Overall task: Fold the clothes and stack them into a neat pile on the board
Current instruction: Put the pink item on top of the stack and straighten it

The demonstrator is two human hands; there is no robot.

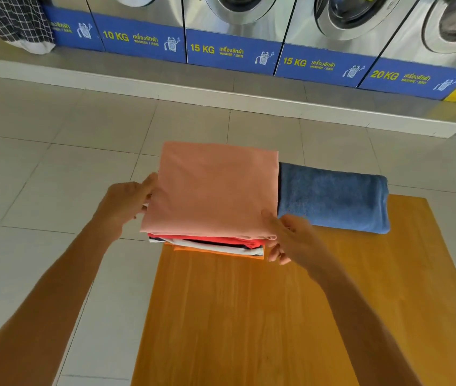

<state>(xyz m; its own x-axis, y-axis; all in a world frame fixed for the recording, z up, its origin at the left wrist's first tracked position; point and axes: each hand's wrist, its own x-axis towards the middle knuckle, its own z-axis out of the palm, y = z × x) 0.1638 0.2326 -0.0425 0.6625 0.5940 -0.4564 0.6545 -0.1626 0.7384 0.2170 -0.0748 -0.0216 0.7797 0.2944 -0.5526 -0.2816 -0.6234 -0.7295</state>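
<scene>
Both hands [126,199] [288,238] gripping clothes pile [210,190] sides, long axis front-to-back

Support: orange-brown wooden board [277,316], grain running near to far, lying flat on pale tiled floor [40,162].

On board, far left corner: stack of folded clothes [210,246]; orange piece at the bottom, touching the board. Stack overhangs the left and far edges.

On board, far edge, right of stack and touching it: folded blue towel [332,199], overhanging the far edge. Short of the far right corner.

Near half of board: bare wood.
</scene>
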